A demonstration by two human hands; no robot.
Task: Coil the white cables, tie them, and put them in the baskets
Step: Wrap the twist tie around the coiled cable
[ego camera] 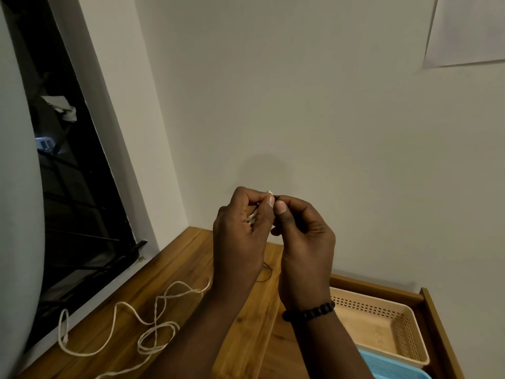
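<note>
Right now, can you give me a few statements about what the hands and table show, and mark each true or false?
1. Both hands are raised above the table, fingertips meeting. True.
2. The left hand holds white cable. True: a bit of cable shows between its fingers.
3. The beige basket holds a coiled cable. False: nothing is visible in it.
4. A loose cable lies on the table. True.
5. The bracelet is on the left wrist. False: it is on the right wrist, below the right hand.
6. The blue basket is behind the beige one. False: it is nearer the camera.
</note>
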